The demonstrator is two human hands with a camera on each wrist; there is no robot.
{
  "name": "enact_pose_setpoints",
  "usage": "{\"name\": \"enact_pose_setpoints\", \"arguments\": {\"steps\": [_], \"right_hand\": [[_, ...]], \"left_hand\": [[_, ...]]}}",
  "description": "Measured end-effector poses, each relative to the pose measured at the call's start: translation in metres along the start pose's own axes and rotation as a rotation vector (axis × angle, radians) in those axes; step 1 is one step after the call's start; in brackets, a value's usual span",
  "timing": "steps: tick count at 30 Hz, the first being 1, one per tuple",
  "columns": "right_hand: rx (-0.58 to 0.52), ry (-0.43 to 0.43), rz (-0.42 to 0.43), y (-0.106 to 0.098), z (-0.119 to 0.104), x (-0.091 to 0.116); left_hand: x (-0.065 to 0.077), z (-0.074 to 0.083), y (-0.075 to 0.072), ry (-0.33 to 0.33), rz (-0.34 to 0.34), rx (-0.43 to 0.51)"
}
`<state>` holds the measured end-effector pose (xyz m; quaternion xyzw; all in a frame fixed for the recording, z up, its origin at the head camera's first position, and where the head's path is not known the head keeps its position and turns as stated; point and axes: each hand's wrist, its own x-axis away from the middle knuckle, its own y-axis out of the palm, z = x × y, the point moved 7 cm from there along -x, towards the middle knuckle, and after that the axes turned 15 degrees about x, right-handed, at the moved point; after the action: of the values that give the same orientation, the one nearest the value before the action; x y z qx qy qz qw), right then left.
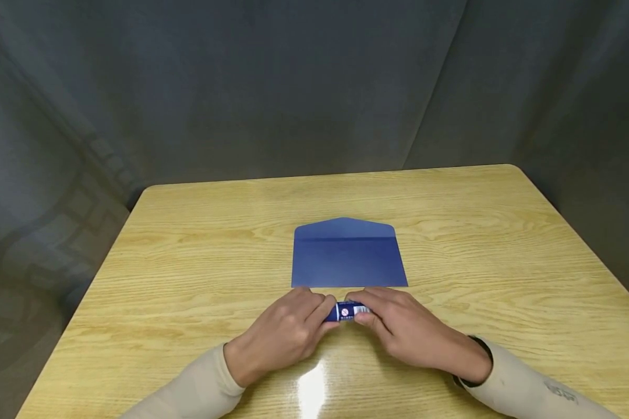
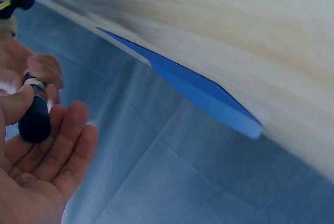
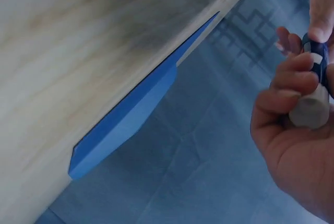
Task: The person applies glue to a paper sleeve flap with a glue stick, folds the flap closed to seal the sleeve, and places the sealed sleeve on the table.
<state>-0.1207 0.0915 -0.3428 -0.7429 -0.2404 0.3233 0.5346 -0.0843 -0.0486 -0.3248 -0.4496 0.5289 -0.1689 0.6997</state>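
Observation:
A blue glue stick (image 1: 347,311) with a barcode label lies crosswise between both hands, over the near part of the table. My left hand (image 1: 288,326) pinches its dark blue end (image 2: 34,124) between thumb and fingers. At the other end, my right hand (image 1: 410,329) curls its fingers around the barrel, whose white base (image 3: 310,112) shows in the right wrist view. Just beyond the hands a blue envelope (image 1: 348,263) lies flat, its pointed flap (image 1: 344,227) opened away from me. Both hands hide parts of the glue stick.
The wood-grain table (image 1: 188,262) has rounded far corners. Dark grey curtains (image 1: 293,87) hang behind it and along both sides. A bright light reflection (image 1: 311,387) shows on the tabletop between the forearms.

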Motion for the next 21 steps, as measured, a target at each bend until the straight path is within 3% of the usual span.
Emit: {"name": "enact_pose_setpoints", "arguments": {"steps": [9,14,21], "right_hand": [[0.142,-0.095,0.233,-0.009,-0.006,0.003],[0.177,-0.108,0.287,-0.013,-0.007,0.003],[0.200,-0.112,0.338,-0.015,-0.006,0.003]], "left_hand": [[0.000,-0.004,-0.002,-0.062,-0.017,0.091],[0.001,-0.007,-0.002,-0.124,-0.048,0.116],[0.001,-0.012,-0.001,-0.206,-0.039,0.175]]}}
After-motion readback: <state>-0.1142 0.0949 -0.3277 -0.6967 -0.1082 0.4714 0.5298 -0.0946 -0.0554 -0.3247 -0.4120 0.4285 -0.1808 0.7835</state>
